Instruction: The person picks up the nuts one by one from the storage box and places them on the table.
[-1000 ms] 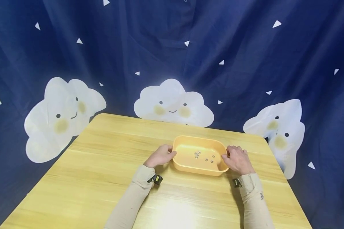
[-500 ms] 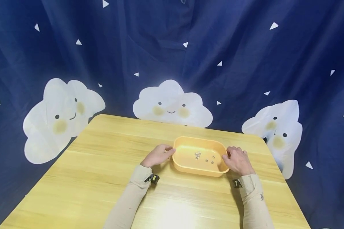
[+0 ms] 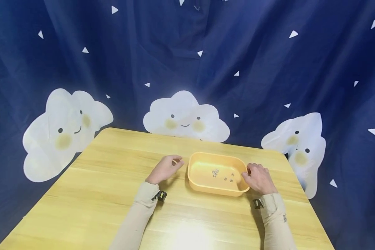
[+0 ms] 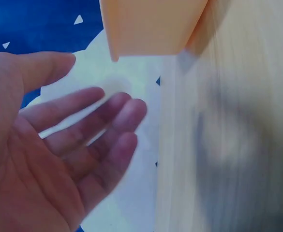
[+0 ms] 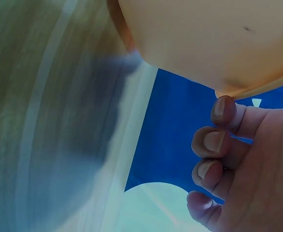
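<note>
Shows left hand [image 3: 165, 169] relaxed, clear of orange tub [image 3: 214, 190]; right hand [image 3: 260, 178] pinching its rim [image 3: 217, 155], fingertips [image 5: 213, 141] hidden in head view; indistinct silvery pieces [image 3: 215, 173] inside.

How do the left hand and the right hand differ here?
The left hand is apart from the yellow tray, while the right hand grips its end. The left hand's fingers are loosely open; the right hand's fingers are curled. Both hands emerge from beige sleeves.

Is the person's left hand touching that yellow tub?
No, the left wrist view shows a clear gap between the left hand and the yellow tub.
</note>
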`<state>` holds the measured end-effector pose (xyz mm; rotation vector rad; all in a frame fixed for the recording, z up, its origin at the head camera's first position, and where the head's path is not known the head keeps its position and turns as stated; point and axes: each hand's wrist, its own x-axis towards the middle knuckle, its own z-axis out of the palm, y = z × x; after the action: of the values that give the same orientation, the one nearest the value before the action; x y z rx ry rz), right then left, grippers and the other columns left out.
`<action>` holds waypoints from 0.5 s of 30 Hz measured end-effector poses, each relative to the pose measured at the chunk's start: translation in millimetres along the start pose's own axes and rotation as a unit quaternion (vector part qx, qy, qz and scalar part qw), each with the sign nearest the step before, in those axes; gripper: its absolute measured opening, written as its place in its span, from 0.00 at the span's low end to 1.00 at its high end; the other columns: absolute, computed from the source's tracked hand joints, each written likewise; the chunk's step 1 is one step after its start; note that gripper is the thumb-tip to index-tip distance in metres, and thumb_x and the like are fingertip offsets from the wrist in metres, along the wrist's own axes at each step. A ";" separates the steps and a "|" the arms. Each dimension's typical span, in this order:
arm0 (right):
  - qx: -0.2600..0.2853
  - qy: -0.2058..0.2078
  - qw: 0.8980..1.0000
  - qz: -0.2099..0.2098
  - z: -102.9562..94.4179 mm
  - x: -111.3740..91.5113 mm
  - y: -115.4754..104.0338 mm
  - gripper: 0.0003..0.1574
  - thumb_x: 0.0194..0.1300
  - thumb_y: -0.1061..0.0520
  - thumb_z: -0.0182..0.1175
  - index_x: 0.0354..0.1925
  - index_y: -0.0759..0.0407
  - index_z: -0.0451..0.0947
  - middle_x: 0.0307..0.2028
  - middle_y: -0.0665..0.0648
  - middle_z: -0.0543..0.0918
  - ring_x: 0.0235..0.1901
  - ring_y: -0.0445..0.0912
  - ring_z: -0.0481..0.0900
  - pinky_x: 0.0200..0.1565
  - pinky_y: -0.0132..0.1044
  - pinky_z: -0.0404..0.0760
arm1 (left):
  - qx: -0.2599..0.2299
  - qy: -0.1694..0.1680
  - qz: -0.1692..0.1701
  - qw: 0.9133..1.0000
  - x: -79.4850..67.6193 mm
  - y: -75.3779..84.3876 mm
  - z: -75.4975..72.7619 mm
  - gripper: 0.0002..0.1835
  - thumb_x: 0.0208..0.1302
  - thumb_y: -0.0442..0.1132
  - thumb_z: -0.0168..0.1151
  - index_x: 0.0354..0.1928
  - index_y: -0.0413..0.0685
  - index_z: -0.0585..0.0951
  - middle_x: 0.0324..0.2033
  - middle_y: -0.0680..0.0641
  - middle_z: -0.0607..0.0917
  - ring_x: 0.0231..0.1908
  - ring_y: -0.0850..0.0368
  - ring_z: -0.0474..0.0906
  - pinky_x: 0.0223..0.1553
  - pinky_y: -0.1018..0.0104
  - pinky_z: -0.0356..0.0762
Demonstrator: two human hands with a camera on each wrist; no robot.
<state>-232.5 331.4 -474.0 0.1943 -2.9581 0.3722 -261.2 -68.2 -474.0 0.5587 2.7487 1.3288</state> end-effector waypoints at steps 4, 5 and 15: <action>0.010 0.009 1.000 -0.004 0.6 -0.6 0.6 0.11 0.61 0.51 0.56 0.25 0.53 0.70 0.24 0.53 0.73 0.29 0.52 0.70 0.34 0.42 0.62 | 0.006 0.012 0.040 0.999 2.3 0.9 -2.5 0.19 0.74 0.43 0.61 0.59 0.38 0.83 0.50 0.43 0.89 0.44 0.53 0.85 0.48 0.59 0.84; 0.012 0.011 1.000 -0.006 0.4 -0.4 0.9 0.11 0.61 0.51 0.56 0.25 0.53 0.70 0.24 0.53 0.73 0.29 0.52 0.70 0.34 0.42 0.62 | 0.007 0.014 0.047 0.999 2.9 1.6 -3.4 0.19 0.74 0.42 0.62 0.59 0.38 0.83 0.49 0.44 0.90 0.43 0.54 0.85 0.46 0.60 0.84; 0.010 0.014 1.000 -0.008 1.8 -0.9 0.9 0.12 0.62 0.51 0.56 0.24 0.53 0.69 0.24 0.53 0.73 0.29 0.52 0.69 0.34 0.42 0.61 | 0.053 -0.019 0.078 0.995 9.1 16.3 -17.4 0.17 0.73 0.42 0.62 0.57 0.39 0.84 0.47 0.45 0.89 0.43 0.55 0.83 0.46 0.60 0.82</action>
<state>-232.0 331.9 -476.1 0.2132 -2.9249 0.3999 -268.1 -69.0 -449.4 0.8130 2.8091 1.1905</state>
